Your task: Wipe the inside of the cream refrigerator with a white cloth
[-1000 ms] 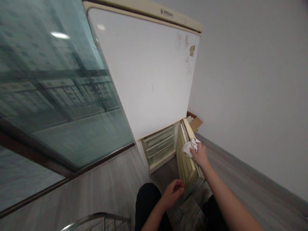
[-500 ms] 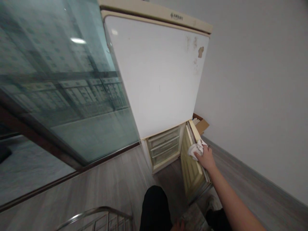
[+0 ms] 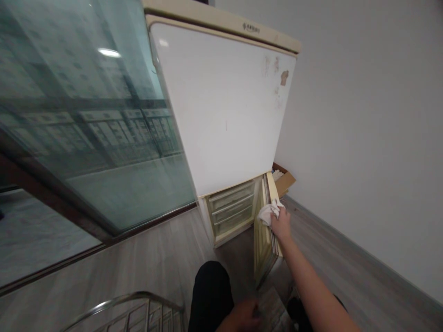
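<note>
A white cloth (image 3: pixel 266 214) is bunched in my right hand (image 3: pixel 281 224), its fingers closed round it. Hand and cloth press on the upper edge of the lower fridge door (image 3: pixel 259 251), which stands ajar. Behind it, the lower compartment (image 3: pixel 233 210) shows several pale drawer fronts. The large white upper door (image 3: pixel 221 106) of the fridge is closed and has brown stains near its top right. Low in the view, my left hand (image 3: pixel 242 316) is beside my knee, smeared by motion. Its fingers cannot be made out clearly.
A cardboard box (image 3: pixel 285 182) with pale things inside stands behind the door, by the wall. At the bottom left is a curved metal rack or chair frame (image 3: pixel 138 299). A glass sliding door (image 3: pixel 138 184) runs along the left. Grey wood-look floor (image 3: pixel 155 258) lies between.
The lower fridge door has swung somewhat toward the compartment, with my right hand and the cloth moving left along with it. My left hand has come further up into view.
</note>
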{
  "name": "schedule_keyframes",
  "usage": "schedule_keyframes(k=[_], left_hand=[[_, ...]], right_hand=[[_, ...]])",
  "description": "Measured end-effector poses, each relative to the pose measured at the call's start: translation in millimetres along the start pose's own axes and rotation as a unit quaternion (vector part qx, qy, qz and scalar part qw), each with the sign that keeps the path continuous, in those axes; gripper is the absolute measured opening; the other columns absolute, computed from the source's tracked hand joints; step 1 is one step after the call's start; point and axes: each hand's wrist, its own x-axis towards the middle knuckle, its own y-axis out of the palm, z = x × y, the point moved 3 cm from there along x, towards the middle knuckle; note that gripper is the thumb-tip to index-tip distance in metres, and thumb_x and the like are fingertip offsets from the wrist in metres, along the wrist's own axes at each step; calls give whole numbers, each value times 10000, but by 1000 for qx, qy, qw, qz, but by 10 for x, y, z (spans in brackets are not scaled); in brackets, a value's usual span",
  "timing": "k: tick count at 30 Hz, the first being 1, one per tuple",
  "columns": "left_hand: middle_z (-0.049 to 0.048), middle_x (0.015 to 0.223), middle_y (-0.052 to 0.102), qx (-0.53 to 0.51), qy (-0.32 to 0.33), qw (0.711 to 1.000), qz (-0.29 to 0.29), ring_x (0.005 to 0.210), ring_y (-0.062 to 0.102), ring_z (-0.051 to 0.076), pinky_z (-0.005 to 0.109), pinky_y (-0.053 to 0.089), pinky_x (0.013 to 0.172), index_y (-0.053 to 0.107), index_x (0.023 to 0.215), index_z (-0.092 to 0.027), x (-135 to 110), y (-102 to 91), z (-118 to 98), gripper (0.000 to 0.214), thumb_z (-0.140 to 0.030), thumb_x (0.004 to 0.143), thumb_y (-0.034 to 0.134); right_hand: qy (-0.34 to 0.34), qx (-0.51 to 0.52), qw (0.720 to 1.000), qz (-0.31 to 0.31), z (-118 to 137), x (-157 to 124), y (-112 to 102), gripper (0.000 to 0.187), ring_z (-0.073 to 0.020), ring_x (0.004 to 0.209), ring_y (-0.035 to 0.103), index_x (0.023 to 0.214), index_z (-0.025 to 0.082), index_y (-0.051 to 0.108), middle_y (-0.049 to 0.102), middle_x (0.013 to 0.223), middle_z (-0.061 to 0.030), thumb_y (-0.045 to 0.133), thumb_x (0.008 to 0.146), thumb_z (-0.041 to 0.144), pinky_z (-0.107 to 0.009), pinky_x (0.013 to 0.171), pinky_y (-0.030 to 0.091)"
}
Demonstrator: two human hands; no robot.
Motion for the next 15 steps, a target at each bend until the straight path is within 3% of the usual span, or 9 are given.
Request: schedule_keyframes(k=[2,4,6,8,12,15], left_hand=[[104,1290,635,9,-17,1000,-24,1235,547,372,538,389,1079,610,1224,-263,47,-26,56,605,-361,650,775],[159,1474,475,9,-26,998,-63,1372,426,348,508,313,1151,429,1407,-205,106,-90,65,747,-352,721,687],[220,1555,324,-4,-27,990,-137,1446,318,331,477,254,1189,275,1473,-124,159,-214,8,808,-358,778,614],[256,1533,321,-25,-9,970,-240,1445,317,334,471,247,1193,245,1460,-79,187,-404,-133,817,-389,793,601],[203,1357,526,-95,61,906,-408,1318,480,335,502,345,1135,417,1346,-142,185,-925,-574,755,-461,725,704],[149,1232,626,-159,79,875,-451,1193,583,289,483,440,1053,519,1238,-194,211,-1359,-845,602,-513,755,687]], right_hand=[[0,-5,1000,5,85,-41,50,441,-288,1134,498,1244,108,518,513,1174,-200,401,858,288,-400,991,441],[-11,-7,1000,20,135,-106,87,419,-285,1127,515,1217,103,527,533,1168,-205,391,867,289,-403,990,447],[-33,16,998,52,119,-228,118,420,-269,1121,542,1215,103,525,569,1164,-195,367,887,312,-404,1005,447],[-64,62,990,108,10,-424,148,463,-248,1156,563,1269,114,505,594,1223,-178,346,910,358,-398,1032,444],[-85,98,966,225,-593,-914,137,589,-239,1289,529,1371,138,473,563,1376,-157,373,914,496,-394,1085,423],[-18,32,973,229,-1370,-1180,-28,596,-256,1223,587,1363,106,478,608,1315,-182,338,909,465,-398,1058,445]])
